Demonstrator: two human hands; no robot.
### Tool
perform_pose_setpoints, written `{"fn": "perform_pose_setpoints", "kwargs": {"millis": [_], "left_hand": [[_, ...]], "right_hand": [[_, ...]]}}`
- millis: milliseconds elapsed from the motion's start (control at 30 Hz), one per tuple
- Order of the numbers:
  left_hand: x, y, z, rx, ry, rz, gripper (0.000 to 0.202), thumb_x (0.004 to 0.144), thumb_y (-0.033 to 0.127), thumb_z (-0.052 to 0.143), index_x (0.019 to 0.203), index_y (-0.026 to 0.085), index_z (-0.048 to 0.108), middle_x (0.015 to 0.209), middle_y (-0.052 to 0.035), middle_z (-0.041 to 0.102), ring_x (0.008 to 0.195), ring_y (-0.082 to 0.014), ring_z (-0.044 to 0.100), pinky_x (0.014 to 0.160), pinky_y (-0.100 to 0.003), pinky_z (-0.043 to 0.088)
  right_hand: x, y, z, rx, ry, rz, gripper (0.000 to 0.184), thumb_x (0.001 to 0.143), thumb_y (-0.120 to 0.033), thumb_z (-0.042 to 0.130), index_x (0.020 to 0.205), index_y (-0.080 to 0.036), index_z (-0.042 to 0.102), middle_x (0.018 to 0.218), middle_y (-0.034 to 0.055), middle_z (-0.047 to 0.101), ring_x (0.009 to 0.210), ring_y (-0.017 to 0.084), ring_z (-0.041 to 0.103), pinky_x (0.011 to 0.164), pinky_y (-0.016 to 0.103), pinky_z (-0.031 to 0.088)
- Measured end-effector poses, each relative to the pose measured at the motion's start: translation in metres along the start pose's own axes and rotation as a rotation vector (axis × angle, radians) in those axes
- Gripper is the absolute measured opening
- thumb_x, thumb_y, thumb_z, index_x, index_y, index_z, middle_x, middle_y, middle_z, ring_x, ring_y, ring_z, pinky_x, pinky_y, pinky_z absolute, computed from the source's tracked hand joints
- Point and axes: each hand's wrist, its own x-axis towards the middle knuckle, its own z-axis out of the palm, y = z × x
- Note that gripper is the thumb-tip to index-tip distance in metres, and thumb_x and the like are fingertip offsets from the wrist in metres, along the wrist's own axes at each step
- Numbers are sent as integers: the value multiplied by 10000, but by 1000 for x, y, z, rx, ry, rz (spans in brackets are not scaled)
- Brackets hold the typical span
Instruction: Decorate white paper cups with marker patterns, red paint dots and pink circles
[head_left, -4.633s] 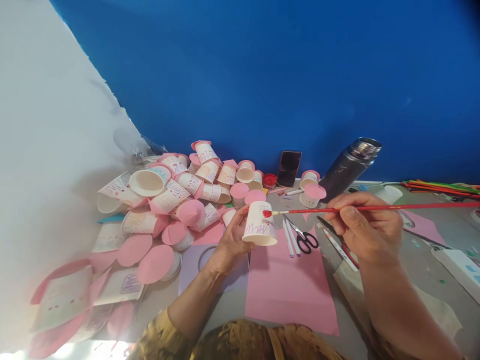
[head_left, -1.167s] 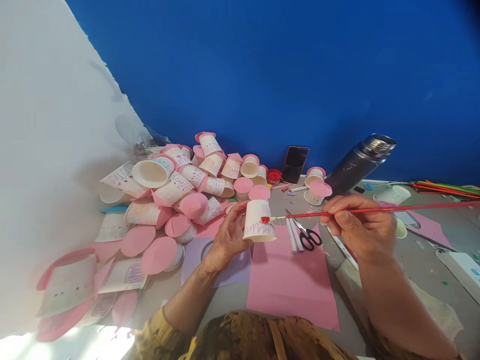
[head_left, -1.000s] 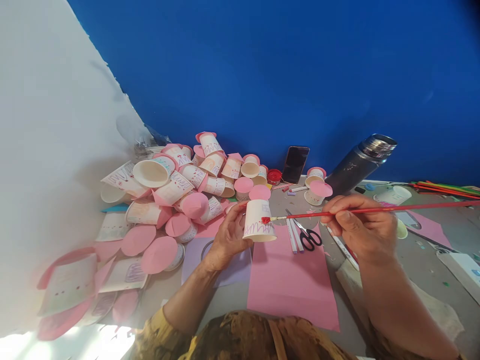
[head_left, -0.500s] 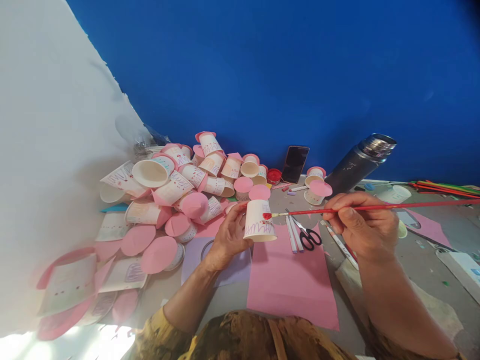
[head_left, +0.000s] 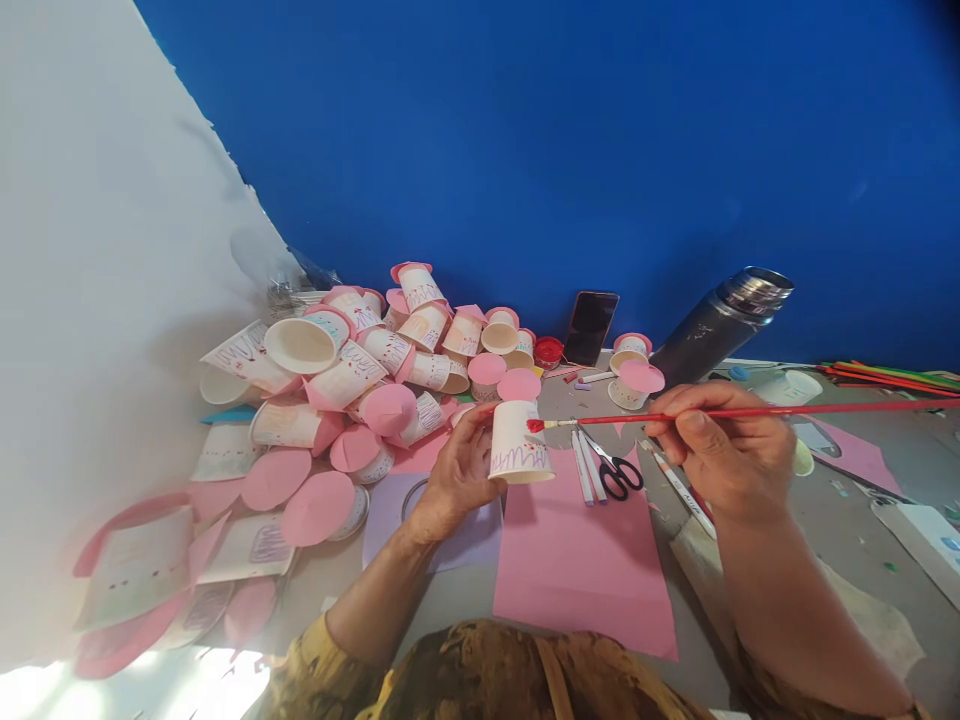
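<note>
My left hand [head_left: 456, 475] is closed around the side of a white paper cup [head_left: 516, 440], wide rim down, with purple zigzag lines drawn near that rim. Pinched in the fingers of my right hand [head_left: 731, 455] is a long red paintbrush [head_left: 611, 420]. Its red-coated bristles point left and lie at the cup's right side, over its upper half; whether they touch the surface I cannot tell. Beneath the cup lies a sheet of pink paper [head_left: 585, 580], with scissors [head_left: 621, 475] and white markers [head_left: 589, 468] at its far end.
Many decorated cups with pink paper tops [head_left: 319, 510] are heaped on the left. A small red paint pot [head_left: 548, 351], a phone [head_left: 592, 328] and a dark flask [head_left: 720, 325] stand by the blue wall. Purple paper [head_left: 390, 520] lies left, a cloth [head_left: 862, 610] right.
The cup has turned in my left hand, so the red marks seen on its front are out of sight. The brush tip stays at nearly the same spot.
</note>
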Motion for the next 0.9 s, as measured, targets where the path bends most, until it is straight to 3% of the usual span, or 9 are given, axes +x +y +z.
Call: {"fn": "perform_pose_setpoints", "kwargs": {"millis": [233,567,900], "left_hand": [[-1,0,-3,65,-2,21,724,700,241,905,1358,298,606,1443,-93,563,1432,-357,451,1147,-487,407],[-1,-4,-8,89,-20,38,757,693,228,904,1377,294,587,1425,-97,556,1419,-346,454,1082,-425,446],[-1,-5,-9,85,-26,37,753,701,259,911,1376,287,581,1420,-108,554,1409,-357,455,1113,-461,435]], "right_hand": [[-1,2,0,-19,-24,-16,69,961,-311,737,965,-262,786,800,40,769,500,139,561,424,299,419],[-4,4,1,-66,-96,-16,69,974,-251,710,972,-235,777,776,44,765,480,123,572,417,275,448],[-2,4,-1,-39,-75,-22,73,965,-277,727,967,-222,776,791,45,767,482,122,576,416,269,452]]}}
